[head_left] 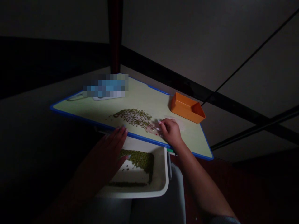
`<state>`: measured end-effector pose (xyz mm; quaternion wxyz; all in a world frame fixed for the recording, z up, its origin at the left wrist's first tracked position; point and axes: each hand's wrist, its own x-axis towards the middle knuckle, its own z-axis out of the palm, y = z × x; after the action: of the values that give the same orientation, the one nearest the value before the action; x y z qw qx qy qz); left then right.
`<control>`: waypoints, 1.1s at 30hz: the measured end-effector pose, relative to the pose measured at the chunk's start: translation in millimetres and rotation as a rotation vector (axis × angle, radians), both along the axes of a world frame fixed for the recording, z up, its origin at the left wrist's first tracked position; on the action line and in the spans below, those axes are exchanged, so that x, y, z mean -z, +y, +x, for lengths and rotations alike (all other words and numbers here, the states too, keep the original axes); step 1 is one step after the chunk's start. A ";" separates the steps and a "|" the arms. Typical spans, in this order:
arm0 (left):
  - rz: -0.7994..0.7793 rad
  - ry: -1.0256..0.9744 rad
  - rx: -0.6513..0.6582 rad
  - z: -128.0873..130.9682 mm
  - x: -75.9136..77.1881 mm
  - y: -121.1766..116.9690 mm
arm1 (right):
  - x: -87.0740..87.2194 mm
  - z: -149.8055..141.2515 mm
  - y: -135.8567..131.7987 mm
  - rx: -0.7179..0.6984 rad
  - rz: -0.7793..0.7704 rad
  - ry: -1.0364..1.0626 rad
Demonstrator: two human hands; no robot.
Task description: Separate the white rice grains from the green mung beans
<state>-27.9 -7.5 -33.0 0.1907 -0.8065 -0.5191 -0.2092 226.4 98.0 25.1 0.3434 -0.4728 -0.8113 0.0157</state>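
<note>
A scattered pile of small green seeds or pods [135, 117] lies on the pale yellow-green tabletop with a blue rim [149, 88]. My right hand [171, 130] rests on the tabletop just right of the pile. Its thumb and fingers are pinched together beside a small white bit, and what they hold is hidden. At the front edge, my left hand [114, 146] has its fingers stretched out, the fingertips at the blue rim and the thumb lower over the white tub [161, 189]. More green seeds or pods lie inside this tub, heaped towards its far side.
An orange open box [188, 109] stands at the back right of the tabletop. Something blue and blurred out [107, 88] lies at the back left, with a pale cord or strip beside it. Wall panels rise behind; the surroundings are dim.
</note>
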 end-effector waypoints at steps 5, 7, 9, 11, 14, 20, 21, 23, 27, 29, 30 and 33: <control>0.027 -0.014 0.009 -0.2 -0.3 -0.9 | 0.9 -5.5 2.4 0.042 0.024 -0.064; 0.030 -0.020 0.018 -0.4 0.0 -1.2 | 1.3 -5.6 2.3 0.064 0.028 -0.071; 0.031 -0.017 0.018 -0.4 0.6 -0.8 | 1.8 -4.1 1.5 0.085 0.031 -0.063; 0.038 -0.002 0.010 -0.3 1.5 0.0 | 2.2 -1.7 0.1 0.104 0.033 -0.046; 0.053 0.018 0.003 -0.3 2.4 0.9 | 2.4 2.3 -1.9 0.122 0.032 -0.017; 0.055 0.033 -0.011 -0.3 2.3 -0.1 | 2.5 6.3 -2.9 0.168 0.029 0.007; 0.058 0.031 -0.009 -0.2 2.3 0.0 | 2.6 6.1 -2.6 0.171 0.030 0.002; 0.063 0.027 -0.009 0.1 2.4 0.2 | 2.6 4.9 -1.9 0.176 0.036 -0.013; 0.053 0.021 -0.010 -0.1 3.2 -0.2 | 2.2 0.6 0.0 0.161 0.050 -0.055; 0.036 0.018 -0.017 -0.3 3.7 -0.4 | 2.0 -1.2 0.8 0.145 0.053 -0.065; 0.026 0.017 -0.020 -0.4 3.9 -0.4 | 1.8 -1.8 1.2 0.137 0.053 -0.069; 0.016 0.009 -0.013 -0.4 4.2 0.2 | 1.4 -2.8 2.0 0.120 0.052 -0.077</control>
<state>-28.3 -7.4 -37.2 0.2010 -0.8024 -0.5218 -0.2085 223.6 100.0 23.8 0.3243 -0.5117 -0.7944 -0.0442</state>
